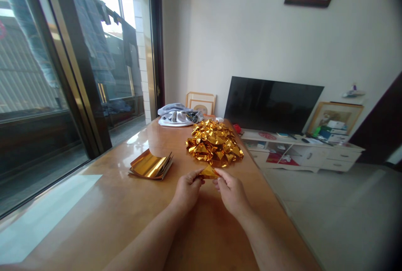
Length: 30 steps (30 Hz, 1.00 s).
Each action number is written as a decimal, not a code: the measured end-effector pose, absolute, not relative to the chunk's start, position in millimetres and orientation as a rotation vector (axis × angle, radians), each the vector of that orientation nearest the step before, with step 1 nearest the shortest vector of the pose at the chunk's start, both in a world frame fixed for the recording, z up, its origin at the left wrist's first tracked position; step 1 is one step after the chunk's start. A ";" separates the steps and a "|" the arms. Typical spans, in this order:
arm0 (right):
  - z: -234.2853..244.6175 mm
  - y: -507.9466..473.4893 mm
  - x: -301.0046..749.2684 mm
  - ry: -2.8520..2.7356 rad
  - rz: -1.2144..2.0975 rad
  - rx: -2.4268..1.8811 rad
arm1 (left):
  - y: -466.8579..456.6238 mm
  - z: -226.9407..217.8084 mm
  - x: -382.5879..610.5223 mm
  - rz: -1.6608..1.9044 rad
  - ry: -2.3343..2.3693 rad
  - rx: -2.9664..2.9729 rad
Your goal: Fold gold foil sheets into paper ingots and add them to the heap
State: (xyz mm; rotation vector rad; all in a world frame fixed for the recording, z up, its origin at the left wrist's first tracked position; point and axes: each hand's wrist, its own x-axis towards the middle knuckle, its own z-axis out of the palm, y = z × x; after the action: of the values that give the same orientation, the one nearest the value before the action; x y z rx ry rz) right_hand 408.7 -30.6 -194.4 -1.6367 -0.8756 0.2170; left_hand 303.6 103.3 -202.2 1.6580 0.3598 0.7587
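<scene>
Between my two hands is a folded piece of gold foil paper (209,173), held just above the wooden table (132,220). My left hand (187,188) pinches its left end, and my right hand (230,187) pinches its right end. Right behind it rises a pile of folded gold foil pieces (215,142), shiny and pointed. To the left lies a stack of flat gold foil sheets (150,164), the top ones curling up. My fingertips partly cover the ends of the held piece.
A grey-white bundle of cloth (179,115) lies at the table's far end. Beyond the right edge stands a low white cabinet (306,156) with a television (273,103). A glass sliding door (75,74) runs along the left.
</scene>
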 end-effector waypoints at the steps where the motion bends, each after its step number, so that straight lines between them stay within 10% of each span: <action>1: -193.6 -30.8 408.0 -0.881 0.215 -1.639 | 103.1 -201.8 303.7 0.760 0.363 1.659; 30: -193.1 -30.0 405.9 -0.901 0.158 -1.678 | 107.2 -206.5 305.1 0.744 0.422 1.675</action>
State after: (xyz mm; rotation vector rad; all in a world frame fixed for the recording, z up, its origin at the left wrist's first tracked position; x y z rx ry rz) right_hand 405.9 -30.0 -193.1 -1.6781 -0.9009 0.1580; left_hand 305.1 107.2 -206.5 1.6746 0.4216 0.7436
